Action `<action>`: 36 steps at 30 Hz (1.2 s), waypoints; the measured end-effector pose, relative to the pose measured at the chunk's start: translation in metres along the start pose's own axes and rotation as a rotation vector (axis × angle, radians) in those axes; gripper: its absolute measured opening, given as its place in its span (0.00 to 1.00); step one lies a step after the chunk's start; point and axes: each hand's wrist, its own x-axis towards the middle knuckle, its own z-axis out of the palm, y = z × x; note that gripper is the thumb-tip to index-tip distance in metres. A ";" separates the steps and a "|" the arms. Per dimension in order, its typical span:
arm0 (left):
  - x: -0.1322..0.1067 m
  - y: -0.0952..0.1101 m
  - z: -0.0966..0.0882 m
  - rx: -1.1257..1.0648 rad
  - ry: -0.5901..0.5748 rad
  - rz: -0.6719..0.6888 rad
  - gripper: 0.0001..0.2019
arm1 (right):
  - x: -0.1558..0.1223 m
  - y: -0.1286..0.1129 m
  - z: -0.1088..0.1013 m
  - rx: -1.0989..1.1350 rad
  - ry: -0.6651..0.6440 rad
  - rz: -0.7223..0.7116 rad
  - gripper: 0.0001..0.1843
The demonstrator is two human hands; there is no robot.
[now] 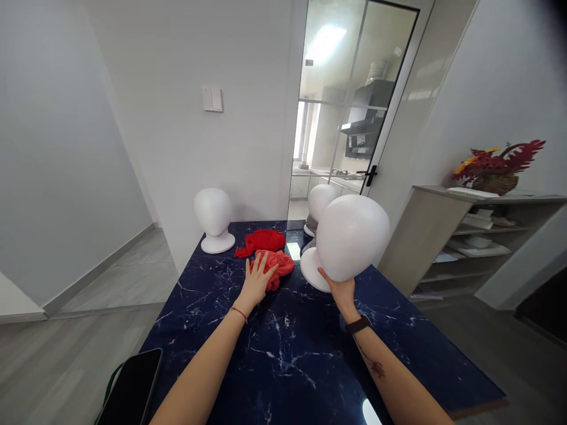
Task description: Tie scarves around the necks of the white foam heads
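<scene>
My right hand (340, 287) grips the back of a white foam mannequin head (349, 236), which is tilted toward me with its base (311, 270) on the dark blue marble table (287, 354). My left hand (258, 281) lies with fingers spread on an orange-red knitted hat (279, 263). A brighter red hat (261, 241) lies just behind it. A second white head (214, 218) stands upright at the table's far left. A third head (319, 202) stands at the far right, behind the tilted one.
A black phone (132, 389) lies at the table's near left corner. A shelf unit (469, 236) with a basket of red flowers (496, 168) stands to the right. A glass door (354, 106) opens onto a kitchen behind the table.
</scene>
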 end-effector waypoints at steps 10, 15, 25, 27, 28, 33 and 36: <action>-0.034 0.006 0.023 -0.307 -0.002 -0.029 0.29 | -0.015 -0.010 0.003 0.069 -0.032 -0.022 0.40; -0.010 0.013 0.026 -0.355 0.023 -0.052 0.20 | -0.017 -0.013 0.003 0.082 -0.031 -0.017 0.42; -0.026 0.013 -0.006 -0.381 0.182 -0.066 0.30 | -0.021 -0.025 0.000 0.171 -0.054 0.048 0.45; -0.037 0.020 -0.013 -0.457 0.309 -0.089 0.30 | -0.029 -0.030 0.002 0.183 -0.087 0.065 0.47; -0.043 0.026 -0.016 -0.495 0.329 -0.087 0.31 | -0.034 -0.032 0.004 0.188 -0.110 0.072 0.47; -0.070 0.056 -0.024 -0.580 0.202 -0.078 0.42 | -0.069 -0.042 0.015 0.243 -0.299 0.066 0.39; -0.077 0.065 -0.023 -0.675 0.163 -0.156 0.46 | -0.088 -0.046 0.023 0.260 -0.391 -0.032 0.33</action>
